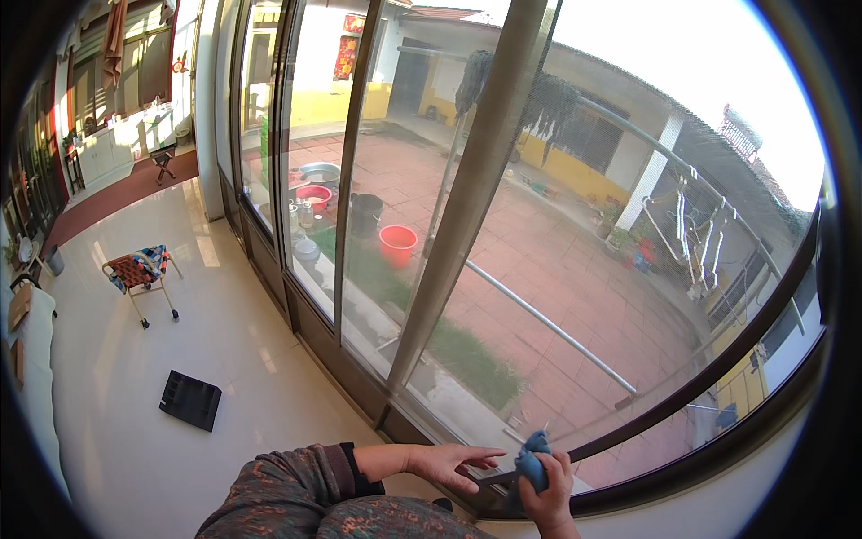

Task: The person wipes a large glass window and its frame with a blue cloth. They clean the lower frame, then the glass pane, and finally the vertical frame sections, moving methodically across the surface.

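Note:
A bunched blue cloth (534,465) is gripped in my right hand (551,495), close to the window pane (579,350) at the lower right. My left hand (441,466) reaches towards it from the left, empty, with its fingers spread and a gap between them and the cloth. Below both hands runs the dark lower frame (606,495) of the window. Whether the cloth touches the glass, I cannot tell.
Tall metal mullions (458,182) divide the glass wall. On the tiled floor to the left stand a folding stool (145,269) with a woven seat and a black plastic tray-like piece (190,400). Outside, a red bucket (398,246) and hangers (687,236) on a rail show through the glass.

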A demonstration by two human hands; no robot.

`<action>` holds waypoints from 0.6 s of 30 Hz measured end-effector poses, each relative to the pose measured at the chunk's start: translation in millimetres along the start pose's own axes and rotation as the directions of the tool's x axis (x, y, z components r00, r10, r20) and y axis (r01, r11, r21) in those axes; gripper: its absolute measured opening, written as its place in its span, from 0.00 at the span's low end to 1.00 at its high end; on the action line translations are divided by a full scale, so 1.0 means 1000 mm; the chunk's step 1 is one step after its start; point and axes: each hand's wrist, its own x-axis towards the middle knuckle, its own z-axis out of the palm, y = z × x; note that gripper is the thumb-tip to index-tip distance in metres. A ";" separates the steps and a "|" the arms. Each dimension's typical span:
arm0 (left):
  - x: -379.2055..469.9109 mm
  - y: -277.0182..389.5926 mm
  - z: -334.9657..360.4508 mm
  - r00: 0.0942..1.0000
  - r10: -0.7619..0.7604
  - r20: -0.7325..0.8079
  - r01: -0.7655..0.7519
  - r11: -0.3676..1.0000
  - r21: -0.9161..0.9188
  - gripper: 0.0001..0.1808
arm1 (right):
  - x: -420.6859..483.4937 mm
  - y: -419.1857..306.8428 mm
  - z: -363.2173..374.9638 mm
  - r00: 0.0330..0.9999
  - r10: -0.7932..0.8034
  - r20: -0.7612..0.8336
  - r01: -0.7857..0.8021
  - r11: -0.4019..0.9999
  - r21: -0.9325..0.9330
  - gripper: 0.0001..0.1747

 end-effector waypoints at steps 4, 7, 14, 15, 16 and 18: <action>-0.014 0.008 -0.008 0.957 -0.099 -0.273 0.088 0.995 -0.049 0.30 | 0.055 -0.054 0.042 0.957 -0.123 0.264 0.035 0.949 0.314 0.38; -0.036 0.003 -0.041 0.854 -0.187 -0.485 -0.020 0.921 -0.390 0.13 | 0.067 -0.057 0.039 0.980 -0.189 0.060 0.196 0.965 -0.173 0.31; -0.137 -0.057 -0.127 0.542 -0.083 -0.836 -0.263 0.928 -0.263 0.20 | 0.046 0.005 -0.033 0.663 -0.187 -0.725 -0.392 0.738 -0.549 0.21; -0.154 -0.071 -0.141 0.469 -0.153 -0.870 -0.162 0.953 -0.255 0.19 | 0.046 0.012 -0.039 0.642 -0.216 -0.735 -0.429 0.694 -0.578 0.22; -0.172 -0.084 -0.156 0.434 -0.156 -0.887 -0.119 0.966 -0.228 0.19 | 0.046 0.015 -0.041 0.631 -0.270 -0.728 -0.397 0.693 -0.601 0.24; -0.200 -0.104 -0.182 0.453 -0.259 -0.853 -0.047 0.949 -0.313 0.18 | 0.050 0.023 -0.043 0.660 -0.284 -0.696 -0.412 0.637 -0.651 0.28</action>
